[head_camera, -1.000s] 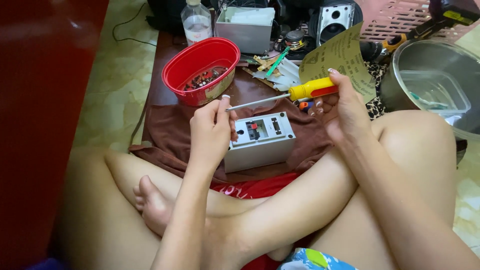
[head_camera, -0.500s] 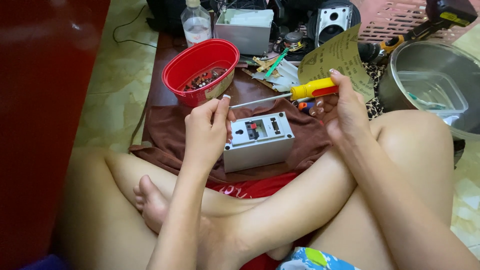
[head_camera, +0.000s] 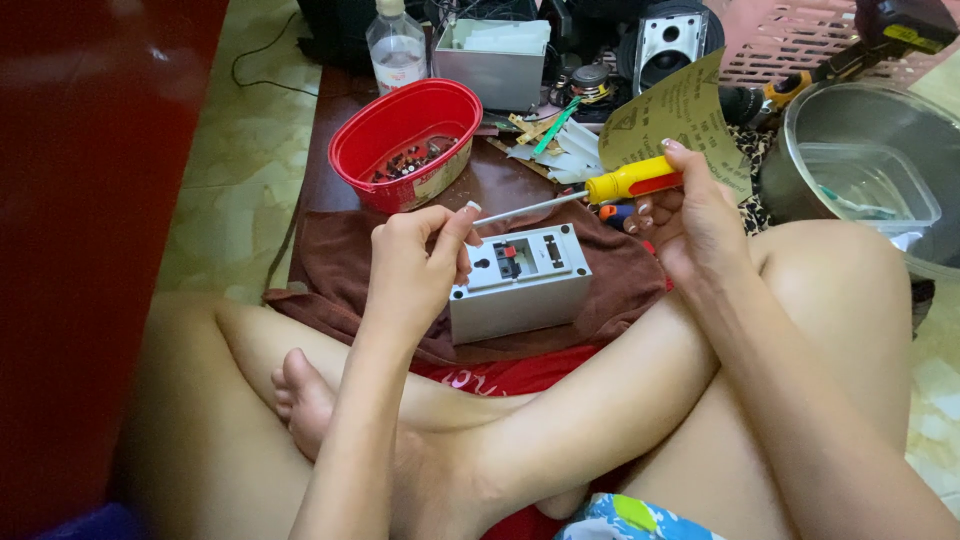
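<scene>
My right hand (head_camera: 690, 215) grips the yellow and red handle of a screwdriver (head_camera: 628, 183), whose thin metal shaft runs left. My left hand (head_camera: 415, 270) pinches the tip of that shaft between thumb and fingers, just above the left end of a small grey box (head_camera: 520, 285). The box lies on a brown cloth (head_camera: 340, 260) between my crossed legs and shows a recessed panel with small red and black parts on top. Whether a screw sits between my left fingers is hidden.
A red oval tub (head_camera: 405, 140) with small parts stands behind the cloth. Behind it are a clear bottle (head_camera: 396, 45), a grey box (head_camera: 495, 60), a speaker (head_camera: 670, 45) and a sheet of sandpaper (head_camera: 680, 115). A metal pot (head_camera: 870, 150) holding a plastic container is at right. A red cabinet (head_camera: 90, 200) fills the left.
My left hand has shifted slightly along the screwdriver tip, and the view has moved a little. The right hand and the grey box stay about where they were.
</scene>
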